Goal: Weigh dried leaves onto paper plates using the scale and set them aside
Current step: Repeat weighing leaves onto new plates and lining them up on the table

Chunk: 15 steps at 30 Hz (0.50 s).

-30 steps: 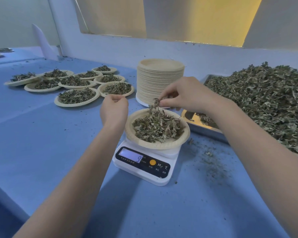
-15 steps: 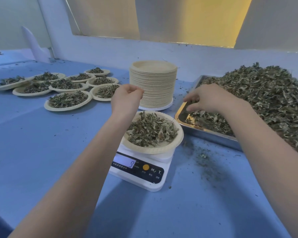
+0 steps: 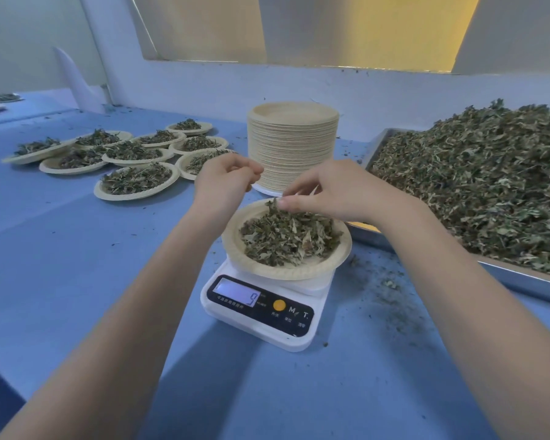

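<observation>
Dried leaves [image 3: 291,238] sit heaped in the paper plate [image 3: 286,270] on the scale [image 3: 261,312], and the display [image 3: 237,295] shows a 9. Right hand [image 3: 337,192] hovers over the plate's far edge, thumb and fingertips pinching a small tuft of leaves that touches the pile. Left hand [image 3: 224,182] hangs just beside the plate, fingers curled; whether it holds any leaves I cannot tell. This looks like the fine-tuning step, trimming or topping up by the pinch to hit a target weight. Supply is close: the big tray of leaves [image 3: 477,192] lies to the right, spare plates [image 3: 292,147] stacked behind. Next, I'd say, small releases with an eye on the readout, then a level lift of the plate over to the filled plates [image 3: 137,182] far left on the tabletop [image 3: 77,281].
</observation>
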Motion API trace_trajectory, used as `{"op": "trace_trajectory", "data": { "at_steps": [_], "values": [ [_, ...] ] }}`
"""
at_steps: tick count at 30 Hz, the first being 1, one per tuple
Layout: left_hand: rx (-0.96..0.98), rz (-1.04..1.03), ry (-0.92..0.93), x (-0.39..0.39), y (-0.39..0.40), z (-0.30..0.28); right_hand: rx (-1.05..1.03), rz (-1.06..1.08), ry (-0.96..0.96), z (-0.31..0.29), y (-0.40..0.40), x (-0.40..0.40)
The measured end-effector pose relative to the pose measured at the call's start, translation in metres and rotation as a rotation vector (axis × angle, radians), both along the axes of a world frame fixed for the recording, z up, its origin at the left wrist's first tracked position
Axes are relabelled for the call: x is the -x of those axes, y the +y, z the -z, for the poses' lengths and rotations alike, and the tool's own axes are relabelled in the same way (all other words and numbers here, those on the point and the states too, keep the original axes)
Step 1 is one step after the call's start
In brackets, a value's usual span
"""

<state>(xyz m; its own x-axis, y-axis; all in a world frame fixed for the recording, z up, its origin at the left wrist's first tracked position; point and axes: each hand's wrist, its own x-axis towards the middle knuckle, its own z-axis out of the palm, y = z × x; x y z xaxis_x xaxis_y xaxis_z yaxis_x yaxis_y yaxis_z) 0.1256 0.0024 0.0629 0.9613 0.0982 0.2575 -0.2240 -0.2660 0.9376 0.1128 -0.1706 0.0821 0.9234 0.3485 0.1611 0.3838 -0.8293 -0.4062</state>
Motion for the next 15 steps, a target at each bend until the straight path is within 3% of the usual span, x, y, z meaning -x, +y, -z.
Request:
{"op": "trace_trajectory", "data": {
  "at_steps": [15],
  "values": [
    [0.144, -0.056, -0.016, -0.004, 0.001, 0.015, 0.077, 0.028, 0.01, 0.007, 0.01, 0.005]
  ]
}}
